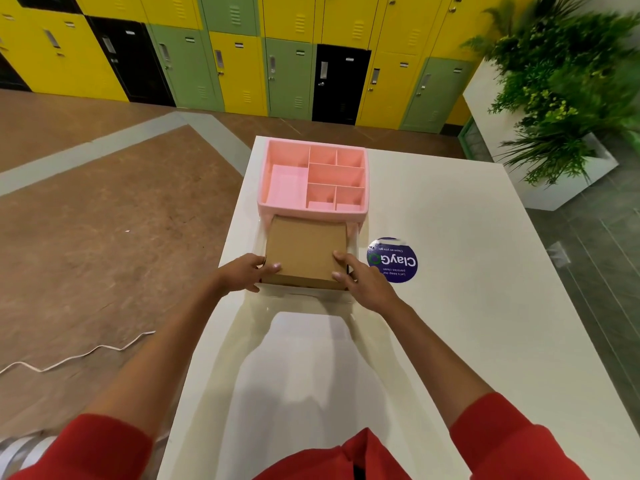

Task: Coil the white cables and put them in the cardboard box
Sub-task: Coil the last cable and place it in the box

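While both red sleeves (pixel 512 441) frame the bottom of the view, the bare forearms reach fwd over the white table (pixel 467 306). Left hand (pixel 242 273) sits at the near-left corner of the cardboard box (pixel 306 249), thumb on the closed lid, fingers curled down the left side & partly hidden. Right hand (pixel 360 278) matches it at the near-right corner, fingers bent over the lid edge, gripping the box from that side. So both hands are half-closed round the box, pinching it between them. Box lid is shut, flat, brown; can't tell what's inside. It rests in a pale see-thru drawer or tray (pixel 304 303) that sticks out toward the person from under the pink organiser (pixel 311 178). Just right of the box, a round purple sticker (pixel 393 260) lies on the tabletop, text upside down. Pink organiser beyond, several open compartments, touching the box's far edge or just over it. Off to the left on the brown floor, a white cable (pixel 79 356) trails loose, zigzagging, well apart from the box. Far back: yellow, green & black lockers (pixel 242 64); plants (pixel 568 88) far right.
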`<state>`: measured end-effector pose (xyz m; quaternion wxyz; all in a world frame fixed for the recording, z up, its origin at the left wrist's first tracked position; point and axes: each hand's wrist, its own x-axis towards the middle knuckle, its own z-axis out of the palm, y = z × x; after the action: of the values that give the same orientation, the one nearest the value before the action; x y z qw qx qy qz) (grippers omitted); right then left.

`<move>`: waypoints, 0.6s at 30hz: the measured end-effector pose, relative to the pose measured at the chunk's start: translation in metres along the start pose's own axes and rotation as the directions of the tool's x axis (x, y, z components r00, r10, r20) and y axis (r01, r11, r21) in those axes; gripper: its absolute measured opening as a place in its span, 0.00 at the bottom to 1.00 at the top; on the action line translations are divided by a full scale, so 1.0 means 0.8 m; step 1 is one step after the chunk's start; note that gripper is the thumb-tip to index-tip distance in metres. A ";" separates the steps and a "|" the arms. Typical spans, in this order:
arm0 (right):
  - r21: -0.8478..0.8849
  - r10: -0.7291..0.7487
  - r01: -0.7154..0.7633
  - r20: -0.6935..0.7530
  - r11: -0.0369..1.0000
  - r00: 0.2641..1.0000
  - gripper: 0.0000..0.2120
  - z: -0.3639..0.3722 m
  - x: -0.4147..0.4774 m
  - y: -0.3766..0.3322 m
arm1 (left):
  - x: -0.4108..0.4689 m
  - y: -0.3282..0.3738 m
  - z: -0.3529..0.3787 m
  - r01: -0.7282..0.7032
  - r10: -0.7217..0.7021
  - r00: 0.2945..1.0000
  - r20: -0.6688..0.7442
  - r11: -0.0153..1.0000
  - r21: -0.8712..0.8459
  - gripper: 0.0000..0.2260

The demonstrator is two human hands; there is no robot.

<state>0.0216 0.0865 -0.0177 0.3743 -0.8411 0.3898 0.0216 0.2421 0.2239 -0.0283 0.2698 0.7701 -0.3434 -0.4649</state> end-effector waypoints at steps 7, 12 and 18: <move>0.025 0.066 -0.065 -0.032 0.998 0.997 0.22 0.017 0.000 -0.002 | 0.008 0.000 0.010 0.063 -0.056 0.994 -0.095 0.995 0.076 0.15; -0.106 0.073 -0.083 -0.092 0.991 0.993 0.19 0.021 -0.001 -0.010 | 0.011 0.006 0.010 0.113 -0.102 0.990 -0.101 0.988 0.106 0.15; -0.400 0.001 -0.078 -0.189 0.913 0.982 0.30 0.040 -0.006 -0.016 | 0.009 0.007 0.029 0.166 -0.138 0.975 -0.175 0.973 0.160 0.14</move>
<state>0.0348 0.1157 -0.0314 0.1533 -0.8906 0.4270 0.0314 0.2222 0.2127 -0.0374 0.1921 0.8501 -0.2995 -0.3882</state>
